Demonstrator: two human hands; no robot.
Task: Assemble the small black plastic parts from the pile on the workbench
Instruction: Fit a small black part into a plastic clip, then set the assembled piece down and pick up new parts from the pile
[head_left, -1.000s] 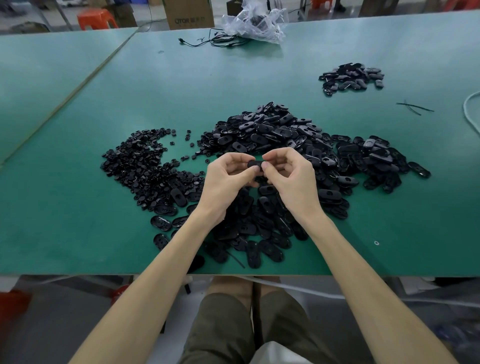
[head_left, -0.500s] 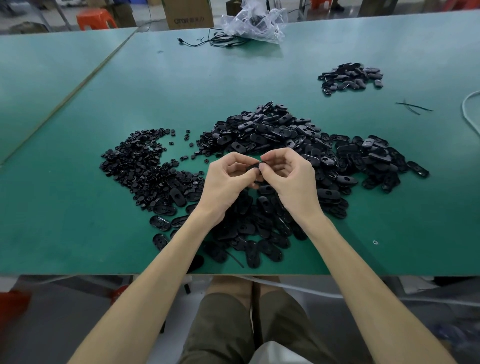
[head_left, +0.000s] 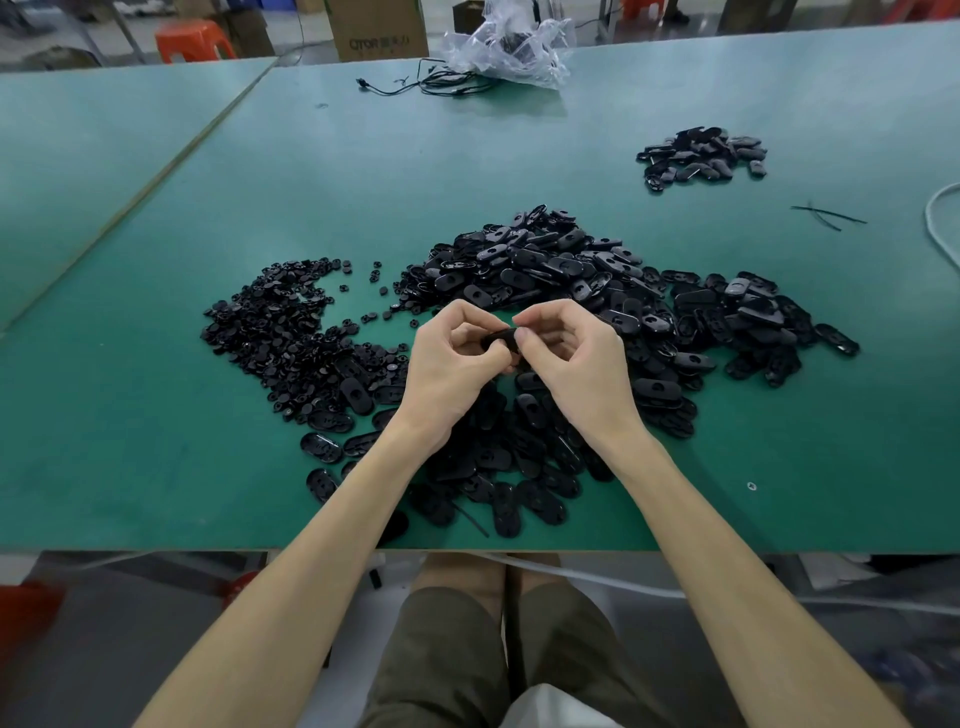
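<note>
I see little moved since a second ago: the left hand (head_left: 451, 379) and right hand (head_left: 583, 374) keep a closed grip on one oval black part (head_left: 497, 339) just above the big pile (head_left: 545, 270) on the bench (head_left: 156, 415), and the small far heap (head_left: 701, 156) suggests most assembly remains.

Held part (head_left: 497, 340) mostly hidden, cable (head_left: 929, 223) cut off at right

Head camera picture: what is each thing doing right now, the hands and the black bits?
left hand: pinches the black part.
right hand: pinches the same part.
black part: held up between both hands.
big pile: loose, heaped on the workbench.
small pile: lying apart, far right.
</note>
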